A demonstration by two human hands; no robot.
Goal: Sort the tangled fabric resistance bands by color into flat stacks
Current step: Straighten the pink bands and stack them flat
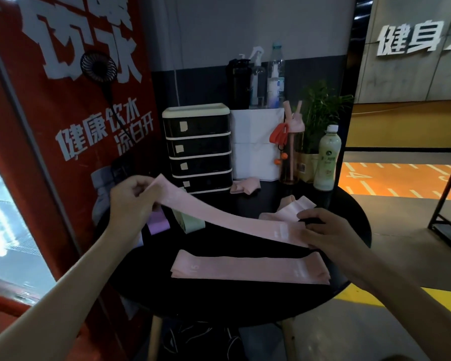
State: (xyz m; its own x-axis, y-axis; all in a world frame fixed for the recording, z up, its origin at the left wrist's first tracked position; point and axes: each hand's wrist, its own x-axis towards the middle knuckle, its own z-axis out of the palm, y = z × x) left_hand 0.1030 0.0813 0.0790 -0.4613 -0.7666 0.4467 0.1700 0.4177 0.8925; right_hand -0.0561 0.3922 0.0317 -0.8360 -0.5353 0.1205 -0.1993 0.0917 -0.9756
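A long pink band [219,212] is stretched between my hands above the round black table [219,303]. My left hand [133,199] pinches its raised left end, and my right hand [323,227] grips its lower right end near the table top. Below it a flat stack of pink bands [248,269] lies near the front. A green band [189,220] and a purple band [158,222] lie at the left, partly hidden by my left arm. More pink bands [289,209] sit bunched behind my right hand, and another pink band [245,186] lies further back.
At the back stand a small black drawer unit [198,149], a white box [257,144] with bottles on top, a pink-lidded bottle [292,152], a potted plant [320,118] and a green drink bottle [326,160]. A red vending machine [63,126] is close on the left.
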